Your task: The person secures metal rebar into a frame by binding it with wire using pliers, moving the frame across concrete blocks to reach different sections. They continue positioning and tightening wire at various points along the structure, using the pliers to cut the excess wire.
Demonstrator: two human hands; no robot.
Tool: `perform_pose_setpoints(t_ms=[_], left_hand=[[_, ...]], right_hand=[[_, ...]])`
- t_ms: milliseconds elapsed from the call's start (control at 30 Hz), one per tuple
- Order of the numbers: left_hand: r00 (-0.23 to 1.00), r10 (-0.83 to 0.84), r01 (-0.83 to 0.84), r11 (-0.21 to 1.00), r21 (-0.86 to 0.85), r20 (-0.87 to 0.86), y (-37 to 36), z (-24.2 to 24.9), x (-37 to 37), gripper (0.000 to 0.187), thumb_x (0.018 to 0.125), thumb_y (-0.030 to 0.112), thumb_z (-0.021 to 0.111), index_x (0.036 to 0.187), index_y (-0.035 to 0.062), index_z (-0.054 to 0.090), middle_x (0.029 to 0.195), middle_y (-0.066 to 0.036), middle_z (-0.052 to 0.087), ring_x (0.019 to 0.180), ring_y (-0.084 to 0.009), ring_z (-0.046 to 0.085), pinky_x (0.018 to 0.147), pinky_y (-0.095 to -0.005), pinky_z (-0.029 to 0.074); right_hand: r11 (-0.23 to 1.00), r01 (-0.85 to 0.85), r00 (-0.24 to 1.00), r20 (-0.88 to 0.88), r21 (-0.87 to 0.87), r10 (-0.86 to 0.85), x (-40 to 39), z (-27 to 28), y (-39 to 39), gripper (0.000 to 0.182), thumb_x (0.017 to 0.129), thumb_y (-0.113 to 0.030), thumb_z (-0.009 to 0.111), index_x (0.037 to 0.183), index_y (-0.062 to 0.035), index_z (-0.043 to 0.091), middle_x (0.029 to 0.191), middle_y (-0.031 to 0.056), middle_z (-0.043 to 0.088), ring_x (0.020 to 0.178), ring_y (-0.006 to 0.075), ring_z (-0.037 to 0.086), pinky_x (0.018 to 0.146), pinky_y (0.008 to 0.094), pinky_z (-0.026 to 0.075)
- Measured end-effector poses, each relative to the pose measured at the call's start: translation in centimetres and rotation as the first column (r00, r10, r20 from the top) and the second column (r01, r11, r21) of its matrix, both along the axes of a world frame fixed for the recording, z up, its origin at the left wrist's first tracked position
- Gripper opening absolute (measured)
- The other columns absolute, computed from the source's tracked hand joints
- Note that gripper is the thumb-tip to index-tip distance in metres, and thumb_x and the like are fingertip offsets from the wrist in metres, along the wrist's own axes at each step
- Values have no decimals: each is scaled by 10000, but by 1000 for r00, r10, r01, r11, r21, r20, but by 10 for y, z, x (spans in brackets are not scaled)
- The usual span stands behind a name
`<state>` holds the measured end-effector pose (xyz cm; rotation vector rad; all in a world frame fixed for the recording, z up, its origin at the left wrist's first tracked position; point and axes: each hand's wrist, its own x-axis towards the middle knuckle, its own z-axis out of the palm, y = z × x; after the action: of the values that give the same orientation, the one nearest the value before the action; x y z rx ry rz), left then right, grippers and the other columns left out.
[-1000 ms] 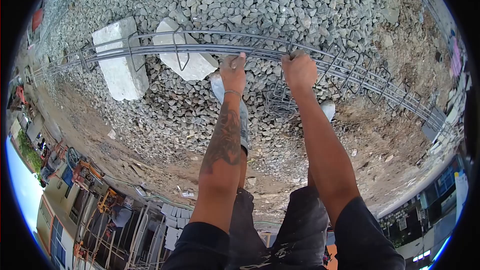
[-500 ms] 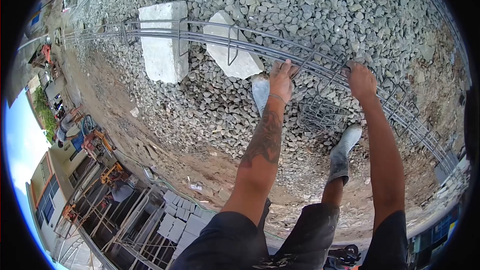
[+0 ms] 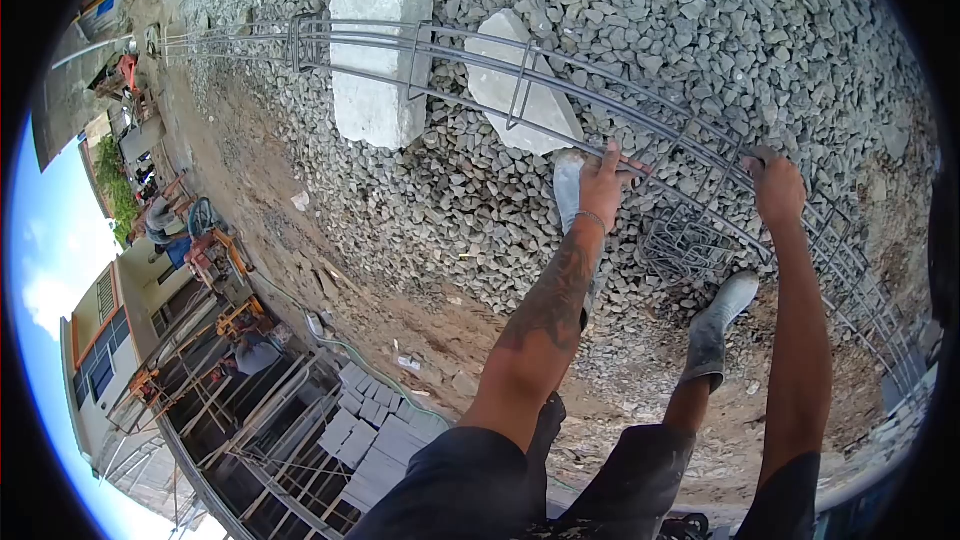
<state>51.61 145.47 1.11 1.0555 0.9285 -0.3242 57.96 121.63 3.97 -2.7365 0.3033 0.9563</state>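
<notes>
Over the bed of grey crushed-stone gravel [image 3: 700, 30], a long cage of dark steel reinforcing bars [image 3: 470, 55] ran from the far upper left down towards the lower right, ringed at intervals by bent wire stirrups. The left hand [image 3: 605, 180] was closed over one of the cage's long bars, fingers curled around it, a thin bracelet at the wrist and a tattoo along the forearm. The right hand [image 3: 778, 188] was clenched in a fist on the same cage, further down its run and well apart from the left. Under the cage, beyond the left hand, stood two pale concrete blocks: a rectangular white concrete block [image 3: 380, 65] and, just beside it and nearer the hands, a tilted, wedge-shaped pale concrete block [image 3: 525, 90]; the bars passed over both. On the near side of the cage, between the two arms, lay a small bundle of spare square wire stirrups [image 3: 690, 245] on the gravel. Two dusty grey rubber boots stood close to the cage, one [image 3: 568, 185] against the left wrist, the other [image 3: 718, 325] below the bundle.
</notes>
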Motion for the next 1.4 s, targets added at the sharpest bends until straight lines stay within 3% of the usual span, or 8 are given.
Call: perform_pose_setpoints(t_ms=[267,633,767,1033,1100,1167,1267,1400], left_hand=[[998,-65,65,998,-7,-13,12,-32,-10,260,916,255,508,887,-4,492,829,-121,577,849,-300,613,763,-359,499],[991,-76,92,984,150,-109,21,-36,-8,214,919,260,493,936,47,500,905,-99,603,841,-236,603,751,-347,458],[991,-12,33,987,156,-137,11,-24,-3,326,894,252,545,1015,-19,410,862,-146,596,745,-300,640,665,-329,520],[943,-9,176,863,474,-333,6,-24,3,305,818,312,650,915,58,510,819,-43,601,634,-139,567,466,-236,348],[944,-18,188,851,491,-330,-4,-14,-3,359,784,323,692,927,29,544,786,-23,573,645,-111,529,514,-241,370],[984,-175,143,864,483,21,-24,-5,-10,450,749,280,735,988,-42,531,737,-40,539,710,-132,545,612,-241,441],[945,-307,195,803,564,109,-32,-20,-26,411,732,194,748,1001,-50,554,806,-43,562,762,-124,548,685,-238,451],[954,-297,287,866,411,-39,-24,-7,-25,374,713,121,752,981,-50,555,849,-58,580,770,-130,560,707,-250,462]], right_hand=[[1000,-11,1000,18,-17,12,-2,-18,0,226,815,-279,578,810,-61,639,854,160,650,797,317,644,657,403,521],[997,43,998,-53,69,-39,0,-12,-1,256,839,-315,566,934,-83,613,904,115,643,847,277,638,679,364,508],[996,30,999,12,87,-31,-6,-20,-3,314,828,-354,580,931,-60,614,917,131,640,859,293,635,697,381,512],[995,60,998,1,84,-60,-3,-10,-3,316,819,-368,587,915,-70,628,895,141,645,844,301,634,706,382,511],[995,70,997,38,78,-73,-4,-10,-2,308,819,-369,587,906,-77,634,872,141,648,832,304,636,700,386,511],[995,70,997,16,73,-71,-5,-13,-2,311,821,-371,584,908,-77,636,850,141,650,821,307,637,696,388,512],[995,66,998,15,81,-67,-3,-6,-3,305,824,-364,582,916,-79,637,835,146,650,813,309,639,697,389,513],[993,86,996,15,77,-87,-3,-12,-3,324,820,-382,584,920,-79,639,847,160,649,821,311,640,709,393,511]])
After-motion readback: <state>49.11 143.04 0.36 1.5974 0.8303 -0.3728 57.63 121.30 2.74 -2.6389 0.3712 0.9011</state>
